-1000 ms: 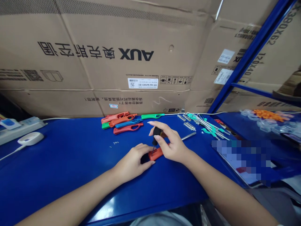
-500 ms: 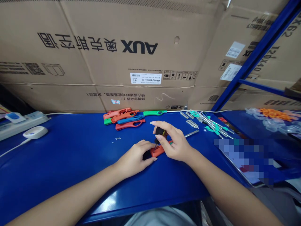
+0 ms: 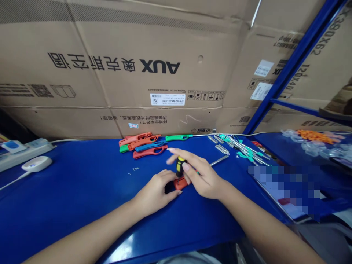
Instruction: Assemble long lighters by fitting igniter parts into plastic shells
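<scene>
Between my hands, a red-orange lighter handle (image 3: 180,184) lies on the blue table, a metal tube (image 3: 219,160) sticking out toward the upper right. My left hand (image 3: 154,190) grips the handle's near end between thumb and fingers. A short black-and-yellow screwdriver (image 3: 180,167) stands nearly upright with its tip on the handle, and my right hand (image 3: 203,174) has its thumb and fingers round it. Small screws (image 3: 134,169) lie to the left. Behind are several loose handle shells in red (image 3: 150,151), blue (image 3: 151,143) and green (image 3: 124,148).
A green lighter (image 3: 179,137) with a metal tube lies at the back. Metal rods with teal parts (image 3: 244,148) and clear pieces (image 3: 221,149) sit right of it. A power strip (image 3: 24,154) and white device (image 3: 36,164) are left. Cardboard (image 3: 110,91) walls the back; a blurred-out tablet-like object (image 3: 283,194) is right.
The screwdriver has turned in my right hand, so more yellow shows, and my fingers have shifted round it. My left hand stays on the handle. The camera view has tilted slightly upward.
</scene>
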Demonstrator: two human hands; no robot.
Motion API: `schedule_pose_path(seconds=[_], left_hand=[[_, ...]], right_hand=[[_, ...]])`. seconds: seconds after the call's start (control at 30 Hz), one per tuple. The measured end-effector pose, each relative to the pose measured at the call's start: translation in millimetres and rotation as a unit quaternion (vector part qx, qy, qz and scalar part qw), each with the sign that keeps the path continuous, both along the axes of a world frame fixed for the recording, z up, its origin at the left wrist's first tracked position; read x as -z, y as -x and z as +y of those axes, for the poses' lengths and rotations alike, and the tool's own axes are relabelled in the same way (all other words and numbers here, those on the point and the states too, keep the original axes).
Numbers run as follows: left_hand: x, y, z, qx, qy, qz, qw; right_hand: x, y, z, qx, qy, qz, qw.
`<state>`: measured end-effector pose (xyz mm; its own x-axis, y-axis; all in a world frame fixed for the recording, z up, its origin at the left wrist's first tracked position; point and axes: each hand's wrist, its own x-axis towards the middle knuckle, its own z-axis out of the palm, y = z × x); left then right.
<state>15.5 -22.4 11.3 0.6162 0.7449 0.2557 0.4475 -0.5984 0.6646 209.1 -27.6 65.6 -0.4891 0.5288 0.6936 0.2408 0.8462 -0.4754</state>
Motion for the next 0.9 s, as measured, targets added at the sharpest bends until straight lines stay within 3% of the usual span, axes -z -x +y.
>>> schedule_pose_path(seconds=[0.07,0.17,0.23,0.37,0.43,0.6,0.67,0.77,0.8,0.9], left_hand=[[0.7,0,0,-0.002,0.0,-0.005,1.0],[1.3,-1,0,-0.006,-0.002,-0.012,1.0],[0.8,-1,0,-0.009,-0.001,-0.009,1.0],[-1.4,-2,0,-0.019,-0.002,0.005,1.0],[-2.1,-3,-1,-0.023,-0.005,0.006,1.0],[-2.6,-5,-4,-0.029,-0.01,-0.004,1.0],[-3.1,-6,-4,-0.031,-0.008,0.001,0.999],[-3.5,-6,-4,-0.036,-0.005,0.013,0.999],[-3.3,-6,-4,-0.039,-0.005,0.015,0.999],[-1.9,-6,-4,-0.038,0.002,0.006,0.999]], right_hand=[[-1.1,2,0,0.001,-0.002,0.016,1.0],[-0.5,3,1,0.097,-0.114,0.022,0.988],[-0.8,2,2,0.12,-0.144,0.001,0.982],[-3.4,-5,6,0.017,0.025,-0.007,1.0],[-3.0,-8,10,0.002,0.069,0.017,0.997],[0.6,-12,14,0.149,-0.084,0.027,0.985],[-0.3,-11,13,0.112,-0.053,-0.003,0.992],[-1.4,-7,10,0.004,0.073,-0.008,0.997],[-0.9,-5,10,-0.008,0.085,0.002,0.996],[2.4,-2,10,0.071,-0.019,0.028,0.997]])
